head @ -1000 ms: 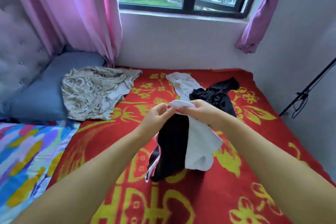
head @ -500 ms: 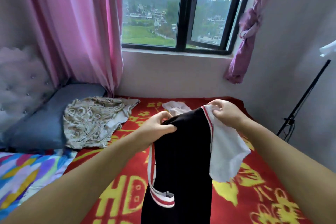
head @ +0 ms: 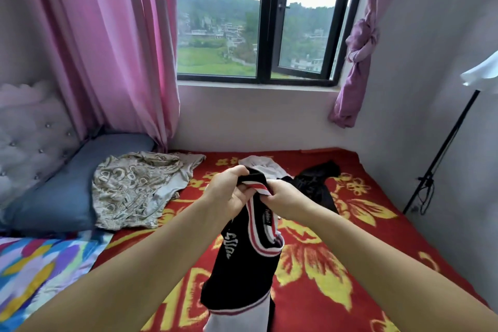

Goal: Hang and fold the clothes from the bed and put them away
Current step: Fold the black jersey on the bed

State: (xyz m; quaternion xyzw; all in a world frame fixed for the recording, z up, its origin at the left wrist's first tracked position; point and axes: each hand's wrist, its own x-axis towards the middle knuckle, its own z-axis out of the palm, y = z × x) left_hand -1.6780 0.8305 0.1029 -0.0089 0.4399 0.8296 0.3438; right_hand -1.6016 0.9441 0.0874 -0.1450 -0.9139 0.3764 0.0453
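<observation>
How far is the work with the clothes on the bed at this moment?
Nothing visible looks folded or put away. In hand: the left hand and right hand grip the striped collar of a black garment held above the bed. Left: a patterned beige garment, a white garment and a black garment on the blanket lie unfolded.

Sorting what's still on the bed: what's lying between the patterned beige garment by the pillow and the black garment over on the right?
In the head view, a white garment lies between the patterned beige garment and the black garment, on the red blanket.
</observation>
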